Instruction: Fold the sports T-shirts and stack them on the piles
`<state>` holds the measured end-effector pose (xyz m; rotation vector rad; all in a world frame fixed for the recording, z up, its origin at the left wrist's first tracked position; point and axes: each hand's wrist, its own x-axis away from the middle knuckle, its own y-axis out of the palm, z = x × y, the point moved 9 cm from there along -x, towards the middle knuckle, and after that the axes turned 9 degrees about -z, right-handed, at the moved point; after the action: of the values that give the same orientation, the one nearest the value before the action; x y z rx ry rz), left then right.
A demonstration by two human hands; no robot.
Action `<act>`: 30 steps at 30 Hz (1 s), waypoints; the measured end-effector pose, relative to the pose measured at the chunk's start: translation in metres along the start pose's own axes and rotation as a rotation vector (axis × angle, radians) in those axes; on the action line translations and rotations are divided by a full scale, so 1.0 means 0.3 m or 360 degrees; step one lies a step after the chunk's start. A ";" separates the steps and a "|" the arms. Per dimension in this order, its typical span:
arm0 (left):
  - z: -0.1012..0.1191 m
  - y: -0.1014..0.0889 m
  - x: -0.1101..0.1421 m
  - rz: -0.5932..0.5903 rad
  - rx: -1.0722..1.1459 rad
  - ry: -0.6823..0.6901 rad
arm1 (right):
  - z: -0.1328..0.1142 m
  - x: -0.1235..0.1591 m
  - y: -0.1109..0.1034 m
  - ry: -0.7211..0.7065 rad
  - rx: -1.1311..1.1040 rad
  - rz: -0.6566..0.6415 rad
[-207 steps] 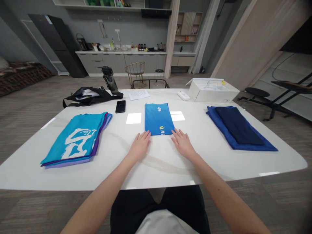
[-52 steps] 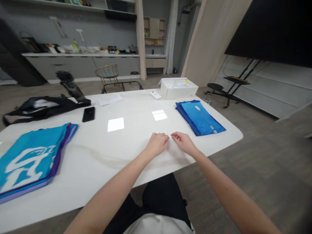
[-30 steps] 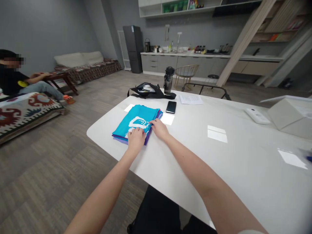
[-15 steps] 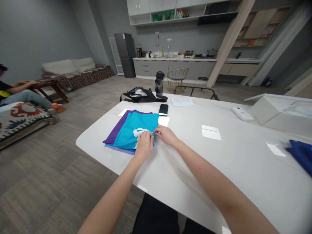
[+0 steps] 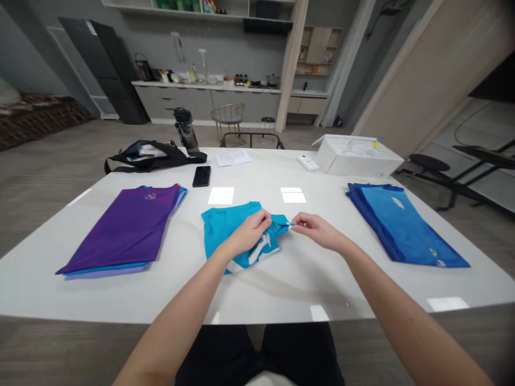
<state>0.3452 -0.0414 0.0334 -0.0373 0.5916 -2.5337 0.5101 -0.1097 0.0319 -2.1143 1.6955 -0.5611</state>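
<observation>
Over a white table (image 5: 322, 284), both arms are reaching forward: the left hand (image 5: 249, 233) is clasping a crumpled turquoise T-shirt (image 5: 223, 228) at mid-table, and the right hand (image 5: 317, 225) is pinching its edge, between a folded purple shirt (image 5: 120, 230) and folded blue shirts (image 5: 402, 225).

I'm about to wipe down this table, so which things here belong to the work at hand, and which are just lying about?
Part of the work: left hand, right hand, the turquoise shirt they hold, and probably the folded purple garments and folded blue garments.

Lying about: black phone, black bag, water bottle, sheet of paper, white box, white remote.
</observation>
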 end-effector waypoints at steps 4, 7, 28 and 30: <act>0.114 0.018 -0.027 0.0098 -0.0071 0.0103 | -0.166 0.155 -0.112 -0.0243 0.0327 0.0557; 0.134 0.057 -0.016 0.0187 -0.0240 0.0085 | -0.195 0.160 -0.093 -0.0226 0.0440 0.0609; -0.437 -0.248 0.063 -0.0160 -0.1353 -0.0888 | 0.149 -0.414 0.116 0.0275 0.0776 -0.0059; -0.433 -0.241 0.042 -0.0190 -0.1336 -0.0849 | 0.078 -0.381 0.128 0.0111 0.0654 -0.0068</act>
<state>0.2802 0.0599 -0.0548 -1.0231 1.3779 -2.0540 0.4680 -0.0048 -0.0164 -1.8549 1.4229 -0.9181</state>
